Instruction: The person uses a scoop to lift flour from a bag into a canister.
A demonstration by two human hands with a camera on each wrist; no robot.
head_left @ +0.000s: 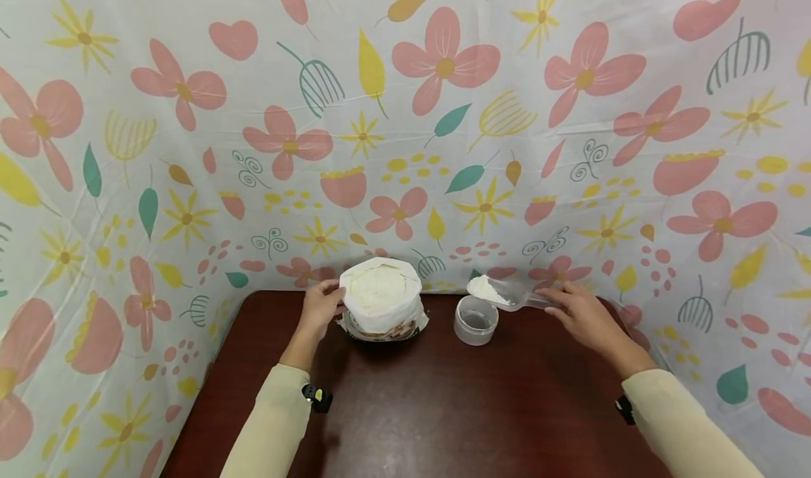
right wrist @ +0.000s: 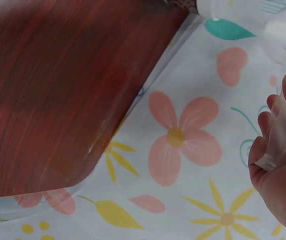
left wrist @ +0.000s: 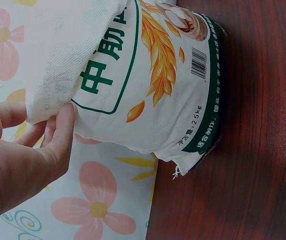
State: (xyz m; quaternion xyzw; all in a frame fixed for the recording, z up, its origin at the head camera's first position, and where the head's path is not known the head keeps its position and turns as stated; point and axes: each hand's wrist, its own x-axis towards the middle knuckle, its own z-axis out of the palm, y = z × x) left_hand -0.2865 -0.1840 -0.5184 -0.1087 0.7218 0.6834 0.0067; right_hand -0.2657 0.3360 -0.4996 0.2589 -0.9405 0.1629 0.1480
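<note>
My left hand (head_left: pixel 319 307) pinches the folded-down rim of a white flour bag (head_left: pixel 379 322), which stands open at the back of the table. White flour (head_left: pixel 380 284) fills the bag's mouth. In the left wrist view, the printed bag (left wrist: pixel 158 85) shows wheat ears and green lettering, and thumb and fingers grip its turned-over edge. My right hand (head_left: pixel 586 317) holds a clear plastic scoop (head_left: pixel 521 299) by its handle. A heap of flour (head_left: pixel 486 289) lies in the scoop, whose front overlaps the far rim of a round translucent container (head_left: pixel 474 334) in the head view.
The dark red-brown wooden table (head_left: pixel 405 407) has rounded corners. A floral cloth (head_left: pixel 443 147) hangs close behind its back edge and along both sides. Bag and container stand near that back edge, with a gap between them.
</note>
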